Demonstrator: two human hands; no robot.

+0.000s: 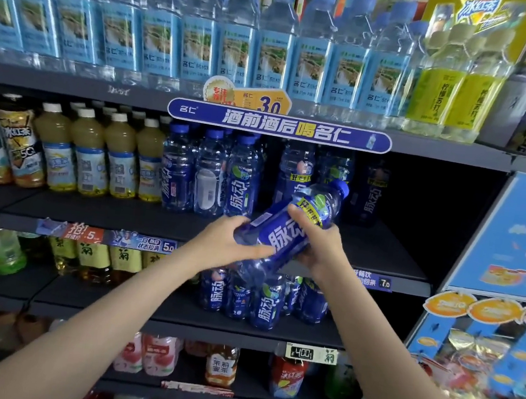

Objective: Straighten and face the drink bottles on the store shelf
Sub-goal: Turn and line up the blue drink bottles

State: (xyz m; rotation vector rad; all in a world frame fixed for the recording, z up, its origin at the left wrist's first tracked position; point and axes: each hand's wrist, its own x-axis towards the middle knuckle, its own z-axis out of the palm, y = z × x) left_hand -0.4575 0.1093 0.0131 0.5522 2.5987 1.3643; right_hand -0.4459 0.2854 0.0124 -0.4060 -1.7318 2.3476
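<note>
Head view: you've got the blue 脉动 bottle point(287, 231) in both hands, tilted, cap up-right, off the middle shelf point(115, 215). Left hand point(227, 244) grip wraps its base; right hand point(313, 238) grip curls round the label. More 脉动 bottles point(212, 174) stand behind. Banner point(280, 125) reads 酒前酒后喝名仁. Dark metal store shelving.

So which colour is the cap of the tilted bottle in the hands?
Blue, like its label; the head view shows the cap clearly.
</note>
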